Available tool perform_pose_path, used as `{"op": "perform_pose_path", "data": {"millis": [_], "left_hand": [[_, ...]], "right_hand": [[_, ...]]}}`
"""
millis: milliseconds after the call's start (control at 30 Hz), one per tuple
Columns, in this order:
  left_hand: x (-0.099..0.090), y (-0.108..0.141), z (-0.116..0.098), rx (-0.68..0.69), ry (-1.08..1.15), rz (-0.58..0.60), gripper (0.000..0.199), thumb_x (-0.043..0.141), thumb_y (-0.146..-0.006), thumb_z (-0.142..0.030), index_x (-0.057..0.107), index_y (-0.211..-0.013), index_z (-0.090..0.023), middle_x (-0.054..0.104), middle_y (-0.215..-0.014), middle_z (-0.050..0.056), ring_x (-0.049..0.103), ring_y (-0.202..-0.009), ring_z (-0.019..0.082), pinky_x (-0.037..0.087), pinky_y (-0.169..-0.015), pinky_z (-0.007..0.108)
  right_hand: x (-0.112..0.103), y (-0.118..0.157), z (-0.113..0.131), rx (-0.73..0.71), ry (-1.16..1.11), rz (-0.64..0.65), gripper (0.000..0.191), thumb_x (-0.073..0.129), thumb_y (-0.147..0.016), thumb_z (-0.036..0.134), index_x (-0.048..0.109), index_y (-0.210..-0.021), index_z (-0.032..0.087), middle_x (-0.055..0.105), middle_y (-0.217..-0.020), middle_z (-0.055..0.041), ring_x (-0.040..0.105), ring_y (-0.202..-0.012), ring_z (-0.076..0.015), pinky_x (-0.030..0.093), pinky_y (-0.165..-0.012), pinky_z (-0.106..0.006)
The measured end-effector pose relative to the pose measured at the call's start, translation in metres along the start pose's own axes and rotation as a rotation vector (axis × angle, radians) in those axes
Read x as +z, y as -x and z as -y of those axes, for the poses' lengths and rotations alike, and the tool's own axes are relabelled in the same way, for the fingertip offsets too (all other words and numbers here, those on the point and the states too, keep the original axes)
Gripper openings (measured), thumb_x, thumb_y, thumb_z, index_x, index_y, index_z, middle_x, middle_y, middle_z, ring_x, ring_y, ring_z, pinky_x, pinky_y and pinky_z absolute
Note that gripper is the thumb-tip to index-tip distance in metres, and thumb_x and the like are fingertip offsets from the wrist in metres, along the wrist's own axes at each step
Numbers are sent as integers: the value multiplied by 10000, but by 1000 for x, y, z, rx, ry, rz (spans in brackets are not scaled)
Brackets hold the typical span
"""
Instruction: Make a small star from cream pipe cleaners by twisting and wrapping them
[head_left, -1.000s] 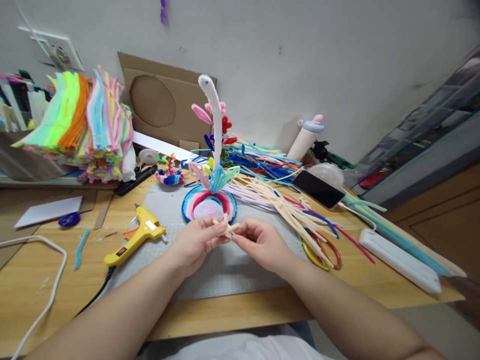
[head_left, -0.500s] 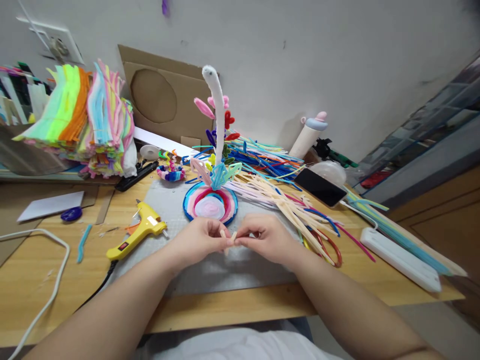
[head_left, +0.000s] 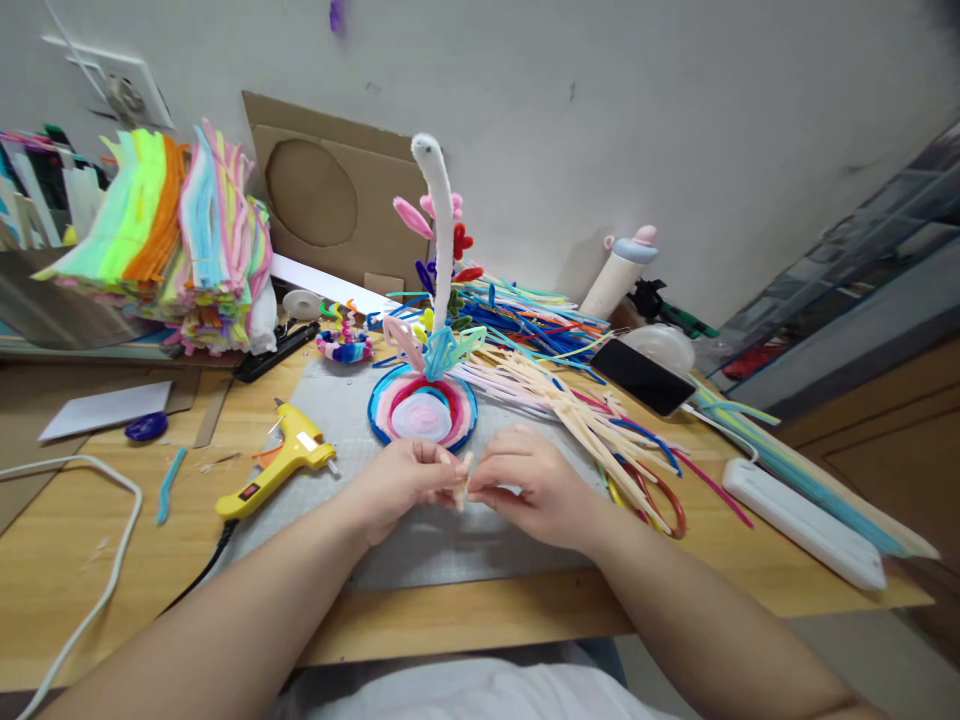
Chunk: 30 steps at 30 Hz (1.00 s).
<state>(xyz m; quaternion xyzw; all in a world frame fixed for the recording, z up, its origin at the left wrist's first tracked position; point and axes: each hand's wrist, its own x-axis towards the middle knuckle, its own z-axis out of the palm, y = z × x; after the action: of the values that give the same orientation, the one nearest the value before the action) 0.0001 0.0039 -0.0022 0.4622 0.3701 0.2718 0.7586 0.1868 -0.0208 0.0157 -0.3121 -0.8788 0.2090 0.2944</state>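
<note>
Between my hands is a short, cream-coloured pipe cleaner [head_left: 463, 484], bent and partly hidden by fingers. My left hand [head_left: 409, 482] pinches it between thumb and forefinger. The fingertips of my right hand [head_left: 529, 485] are closed at its right side, seemingly gripping one end. Just behind the hands stands a pipe-cleaner craft: a round base [head_left: 421, 408] of blue, pink and white coils, a tall curved white stem [head_left: 442, 235], and colourful loops and petals around it. Loose cream pipe cleaners [head_left: 577, 410] lie to the right of it.
A yellow glue gun [head_left: 281, 462] lies left on the grey mat [head_left: 420, 560]. Bundled pipe cleaners [head_left: 142, 220] stand at the back left by cut cardboard [head_left: 337, 180]. To the right are a black phone [head_left: 643, 375], a white power strip [head_left: 802, 525] and a bottle [head_left: 619, 275].
The cream piece has turned more upright between my fingers. My right hand has shifted slightly right and its fingers have curled differently. The camera view has moved a little.
</note>
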Motion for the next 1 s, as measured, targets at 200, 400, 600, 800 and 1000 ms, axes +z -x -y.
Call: {"op": "perform_pose_path", "data": {"millis": [200,400,600,800,1000], "left_hand": [[0,5,-7,-55,91,112,161,761,-605,-236,650,-607,-119,642,-575,21,591,-533,123,465,-576,242],[0,6,-7,-42,239,149,174,745,-637,-255,657,-657,-106,591,-579,9,551,-521,96,446,-566,227],[2,0,1,68,358,28,156,723,-672,-252,635,-655,-124,572,-618,-4,511,-573,77,411,-559,188],[6,-2,2,204,368,-134,142,737,-658,-228,628,-671,-137,601,-652,-10,514,-602,83,404,-589,194],[14,-2,5,288,302,-214,202,748,-639,-258,580,-606,-152,592,-645,-16,529,-671,116,400,-683,233]], "right_hand": [[2,-1,-3,184,-268,-139,97,626,-805,263,650,-761,181,633,-719,-40,566,-677,-154,418,-649,-280],[8,-5,-11,191,-433,-220,119,640,-790,302,674,-741,199,649,-721,-43,588,-689,-170,446,-670,-307],[18,0,-10,141,-62,-307,137,555,-849,203,687,-848,239,669,-728,-31,583,-701,-165,363,-757,-343],[26,0,-1,237,-132,-286,213,465,-877,179,674,-902,213,647,-727,-38,570,-684,-165,412,-677,-300],[32,-5,4,389,-424,-445,117,594,-802,252,694,-790,194,700,-796,-41,622,-736,-178,469,-678,-282]]}}
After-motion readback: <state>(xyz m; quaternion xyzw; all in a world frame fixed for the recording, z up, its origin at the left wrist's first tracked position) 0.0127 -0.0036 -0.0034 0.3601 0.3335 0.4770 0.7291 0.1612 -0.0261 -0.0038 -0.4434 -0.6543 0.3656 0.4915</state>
